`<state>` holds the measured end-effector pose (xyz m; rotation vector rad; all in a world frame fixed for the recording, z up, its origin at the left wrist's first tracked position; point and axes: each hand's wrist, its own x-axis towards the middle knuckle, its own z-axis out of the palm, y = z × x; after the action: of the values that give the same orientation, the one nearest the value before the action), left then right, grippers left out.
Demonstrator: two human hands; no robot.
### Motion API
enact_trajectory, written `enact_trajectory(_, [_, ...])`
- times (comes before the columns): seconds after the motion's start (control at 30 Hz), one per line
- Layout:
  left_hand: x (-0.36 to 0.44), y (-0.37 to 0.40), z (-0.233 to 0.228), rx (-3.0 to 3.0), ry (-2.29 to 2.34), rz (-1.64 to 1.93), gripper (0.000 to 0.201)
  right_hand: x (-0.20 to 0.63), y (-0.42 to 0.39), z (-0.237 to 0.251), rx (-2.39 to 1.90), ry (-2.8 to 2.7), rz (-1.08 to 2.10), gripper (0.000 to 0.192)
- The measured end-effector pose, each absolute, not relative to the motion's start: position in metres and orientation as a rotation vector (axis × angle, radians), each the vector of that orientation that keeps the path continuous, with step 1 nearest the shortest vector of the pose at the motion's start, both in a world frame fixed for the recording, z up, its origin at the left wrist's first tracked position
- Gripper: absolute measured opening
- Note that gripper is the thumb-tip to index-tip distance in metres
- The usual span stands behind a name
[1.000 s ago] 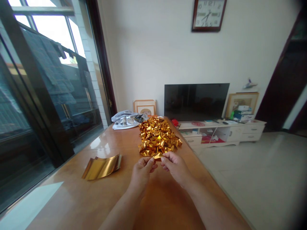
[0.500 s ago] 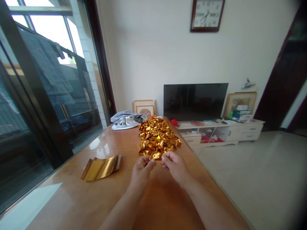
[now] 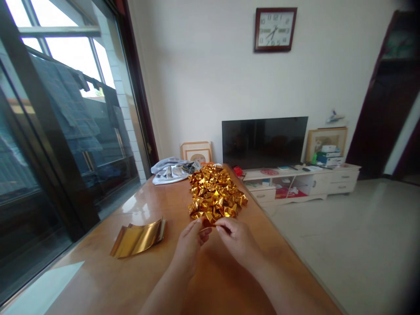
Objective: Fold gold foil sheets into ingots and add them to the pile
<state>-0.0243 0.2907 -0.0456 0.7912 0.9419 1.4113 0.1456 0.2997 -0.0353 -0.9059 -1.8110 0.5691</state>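
Observation:
Between my two hands is a small piece of folded gold foil paper [image 3: 208,224], its pale edge turned toward me. My left hand [image 3: 189,245] grips its left end between thumb and fingers. At the other end, my right hand [image 3: 239,240] pinches it, fingers curled. Just beyond lies a heap of folded gold foil pieces [image 3: 215,188], shaped like ingots, on the brown table [image 3: 157,284]. To the left of my hands rests a stack of flat gold foil sheets [image 3: 139,239], slightly curled. My fingers partly hide the piece I hold.
Crumpled grey and white cloth [image 3: 172,170] lies at the table's far end beside framed pictures [image 3: 197,146]. A pale sheet [image 3: 49,291] is at the near left edge. A television [image 3: 264,142] stands on a white cabinet [image 3: 321,181] past the table.
The held foil piece has turned from showing its shiny gold face to showing a darker side and thin edge. My hands have come slightly closer together. The view has tipped up a little.

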Motion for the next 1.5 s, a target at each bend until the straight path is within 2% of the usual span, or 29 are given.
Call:
enact_trajectory(0.23, [-0.026,0.291,-0.035,0.594,0.88,1.434,0.045,0.144,0.29,-0.028,-0.869,-2.006,0.393,0.023])
enact_trajectory(0.5, [-0.026,0.287,-0.032,0.525,0.883,1.423,0.031,0.14,0.289,-0.029,-0.841,-2.091,0.42,0.024])
enact_trajectory(0.73, [-0.026,0.289,-0.034,0.516,0.858,1.416,0.027,0.139,0.29,-0.032,-0.864,-2.074,0.446,0.024])
enact_trajectory(0.93, [-0.028,0.289,-0.032,0.486,0.846,1.451,0.027,0.136,0.287,-0.034,-0.907,-1.902,0.603,0.026])
enact_trajectory(1.07, [-0.028,0.289,-0.031,0.47,0.83,1.457,0.026,0.137,0.288,-0.038,-0.984,-1.799,0.654,0.009])
enact_trajectory(1.23, [-0.028,0.291,-0.033,0.486,0.799,1.474,0.024,0.137,0.292,-0.043,-1.034,-1.732,0.904,0.032])
enact_trajectory(1.37, [-0.026,0.291,-0.035,0.538,0.764,1.464,0.025,0.133,0.294,-0.048,-1.014,-1.67,1.157,0.035])
enact_trajectory(1.5, [-0.024,0.291,-0.036,0.594,0.756,1.448,0.028,0.132,0.294,-0.049,-1.014,-1.649,1.191,0.033])
